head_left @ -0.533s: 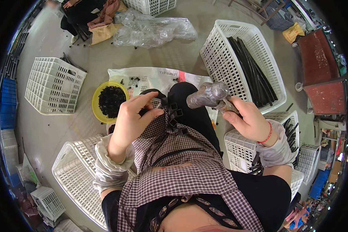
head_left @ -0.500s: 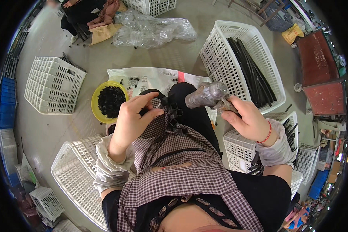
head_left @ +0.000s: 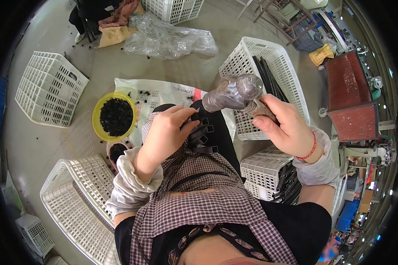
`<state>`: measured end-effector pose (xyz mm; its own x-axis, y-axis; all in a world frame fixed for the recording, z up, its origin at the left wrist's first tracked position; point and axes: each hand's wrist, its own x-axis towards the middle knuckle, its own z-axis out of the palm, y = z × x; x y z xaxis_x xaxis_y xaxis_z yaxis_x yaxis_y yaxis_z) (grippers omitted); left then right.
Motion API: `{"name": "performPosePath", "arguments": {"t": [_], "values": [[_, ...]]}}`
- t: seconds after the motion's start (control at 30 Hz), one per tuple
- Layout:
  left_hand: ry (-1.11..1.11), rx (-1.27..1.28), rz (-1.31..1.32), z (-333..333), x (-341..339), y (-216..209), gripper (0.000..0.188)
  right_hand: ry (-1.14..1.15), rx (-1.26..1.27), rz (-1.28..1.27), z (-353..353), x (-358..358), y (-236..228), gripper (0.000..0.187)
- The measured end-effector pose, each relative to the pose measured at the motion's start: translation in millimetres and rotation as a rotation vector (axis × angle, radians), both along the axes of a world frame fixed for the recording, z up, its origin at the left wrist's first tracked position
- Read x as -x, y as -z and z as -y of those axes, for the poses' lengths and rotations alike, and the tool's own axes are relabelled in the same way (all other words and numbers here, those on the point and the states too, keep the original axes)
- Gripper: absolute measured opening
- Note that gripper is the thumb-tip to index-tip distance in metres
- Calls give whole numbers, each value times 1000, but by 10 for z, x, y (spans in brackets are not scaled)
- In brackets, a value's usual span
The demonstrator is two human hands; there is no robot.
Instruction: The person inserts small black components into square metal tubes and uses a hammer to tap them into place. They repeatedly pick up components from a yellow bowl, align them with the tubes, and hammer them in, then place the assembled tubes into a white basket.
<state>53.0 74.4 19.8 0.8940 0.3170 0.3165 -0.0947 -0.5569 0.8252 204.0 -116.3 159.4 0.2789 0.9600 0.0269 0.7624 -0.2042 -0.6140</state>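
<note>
My right hand point(head_left: 289, 128) is closed round the handle of a mallet point(head_left: 234, 93) wrapped in clear film or tape, its head raised above my lap. Several black square tubes point(head_left: 202, 132) lie across my lap, their open ends pointing right. At their far end, the thumb and fingers of my left hand point(head_left: 167, 132) pinch a small black piece point(head_left: 197, 115), partly hidden by the fingertips. To the left stands a yellow bowl point(head_left: 96, 126) heaped with small black plastic pieces point(head_left: 116, 116). A smaller container point(head_left: 115, 148) of black pieces is partly behind my left sleeve.
A white crate point(head_left: 247, 44) with long black tubes point(head_left: 269, 79) stands ahead right; another crate point(head_left: 263, 172) of tubes is beside my right arm. More white crates point(head_left: 48, 88) stand left. A white sack point(head_left: 163, 88) and clear plastic sheeting point(head_left: 168, 39) lie on the floor.
The mallet has risen closer to the camera. My left hand has moved right, and its thumb and fingers have come nearer together at the tubes' far end. The whole view has shifted slightly.
</note>
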Motion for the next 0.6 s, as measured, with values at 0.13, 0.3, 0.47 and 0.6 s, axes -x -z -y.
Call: {"name": "performPosePath", "arguments": {"t": [0.13, 0.3, 0.47, 0.6], "values": [[29, -187, -39, -17, -6, -88, 22, 12, -4, -38, 5, 9, 181, 27], [8, -218, -84, -5, -12, -98, 26, -31, 29, -39, -10, 3, 379, 29], [-46, -38, -44, -54, 71, -44, 40, -24, 33, -17, 12, -15, 412, 29], [-74, 166, -78, -121, 211, 128, 41, 52, 34, 52, -32, 43, -66, 26]]}}
